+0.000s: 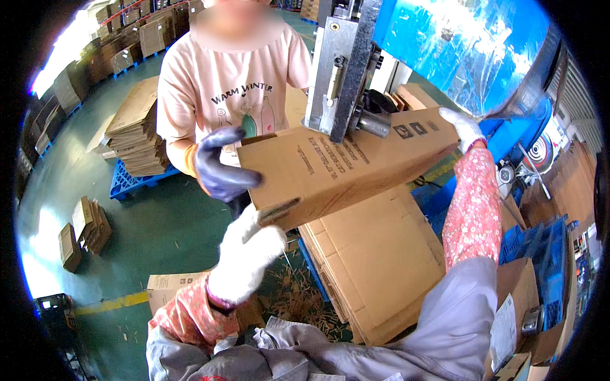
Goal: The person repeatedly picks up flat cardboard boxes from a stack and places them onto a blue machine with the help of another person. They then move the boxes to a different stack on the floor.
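A long brown cardboard box [343,159] with dark print lies slantwise in front of me, under the metal head [337,70] of a blue machine [467,47]. My left hand [244,257], in a white knitted glove, grips the box's near left corner. At the other end, my right hand [462,129], also white-gloved, holds the box's right edge; its fingers are partly hidden. Across from me stands a person in a pink T-shirt. That person's hand [223,164], in a dark glove, is at the box's left end with fingers spread.
Flat cardboard sheets [381,260] are stacked below the box. Another cardboard stack [136,127] sits on a blue pallet [136,181] at left. Small cardboard bundles [89,225] stand on the green floor. Scraps [298,292] litter the floor near me. Blue crates [546,267] are at right.
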The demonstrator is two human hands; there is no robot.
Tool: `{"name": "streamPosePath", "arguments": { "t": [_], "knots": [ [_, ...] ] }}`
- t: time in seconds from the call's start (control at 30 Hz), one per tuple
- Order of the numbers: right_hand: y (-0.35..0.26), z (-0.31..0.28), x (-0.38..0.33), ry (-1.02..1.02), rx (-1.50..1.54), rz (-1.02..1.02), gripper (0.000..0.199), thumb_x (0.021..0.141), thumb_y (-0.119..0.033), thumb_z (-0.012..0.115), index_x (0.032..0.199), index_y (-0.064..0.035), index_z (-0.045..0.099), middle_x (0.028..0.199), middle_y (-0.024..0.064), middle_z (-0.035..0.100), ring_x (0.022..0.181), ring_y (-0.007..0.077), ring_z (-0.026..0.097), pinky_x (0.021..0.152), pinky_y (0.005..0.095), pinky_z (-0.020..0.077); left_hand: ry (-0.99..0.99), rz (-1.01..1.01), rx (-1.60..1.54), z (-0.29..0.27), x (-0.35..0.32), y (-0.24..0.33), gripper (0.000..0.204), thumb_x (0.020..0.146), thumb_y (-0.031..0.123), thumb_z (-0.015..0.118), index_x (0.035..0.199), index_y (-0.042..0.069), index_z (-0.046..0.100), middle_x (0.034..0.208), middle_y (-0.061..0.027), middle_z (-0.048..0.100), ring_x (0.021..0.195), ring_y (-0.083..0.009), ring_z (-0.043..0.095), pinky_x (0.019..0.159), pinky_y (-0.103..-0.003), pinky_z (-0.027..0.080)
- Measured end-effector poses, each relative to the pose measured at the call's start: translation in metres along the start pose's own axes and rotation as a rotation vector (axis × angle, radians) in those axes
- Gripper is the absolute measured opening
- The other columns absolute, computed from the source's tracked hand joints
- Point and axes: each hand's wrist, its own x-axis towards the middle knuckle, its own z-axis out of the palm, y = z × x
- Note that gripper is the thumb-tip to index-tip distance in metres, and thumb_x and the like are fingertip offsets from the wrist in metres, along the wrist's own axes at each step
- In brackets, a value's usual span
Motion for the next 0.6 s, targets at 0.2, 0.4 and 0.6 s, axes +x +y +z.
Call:
{"name": "streamPosePath", "arguments": {
  "t": [0.2, 0.4, 0.6],
  "knots": [
    [-0.003, 0.029, 0.04, -0.132, -0.36, 0.111, 0.072, 0.084, -0.047, 0.076, 0.133, 0.0044, 0.06, 0.133, 0.0171, 0.063, 0.119, 0.0262, 0.061, 0.103, 0.037, 0.0448, 0.217, 0.021, 0.166, -0.009, -0.015, -0.01, 0.062, 0.097, 0.017, 0.067, 0.151, -0.002, 0.041, 0.152, -0.0171, 0.048, 0.141, -0.0237, 0.043, 0.117, -0.038, 0.033],
    [-0.025, 0.037, 0.029, 0.026, -0.828, 0.188, 0.09, 0.081, -0.059, 0.074, 0.142, 0.0042, 0.052, 0.143, 0.0214, 0.056, 0.131, 0.0311, 0.055, 0.111, 0.0387, 0.0395, 0.213, -0.138, 0.111, -0.009, -0.033, -0.011, 0.06, 0.096, 0.013, 0.067, 0.15, -0.002, 0.043, 0.152, -0.0176, 0.049, 0.141, -0.0247, 0.045, 0.116, -0.038, 0.035],
    [-0.043, 0.044, -0.006, 0.322, -1.062, 0.188, 0.098, 0.082, -0.069, 0.065, 0.148, 0.002, 0.048, 0.152, 0.0237, 0.047, 0.142, 0.0352, 0.046, 0.117, 0.0407, 0.0351, 0.204, -0.23, 0.124, -0.007, -0.048, -0.027, 0.059, 0.095, 0.012, 0.069, 0.148, -0.001, 0.045, 0.151, -0.017, 0.05, 0.14, -0.0248, 0.047, 0.115, -0.038, 0.038]
  ]
}}
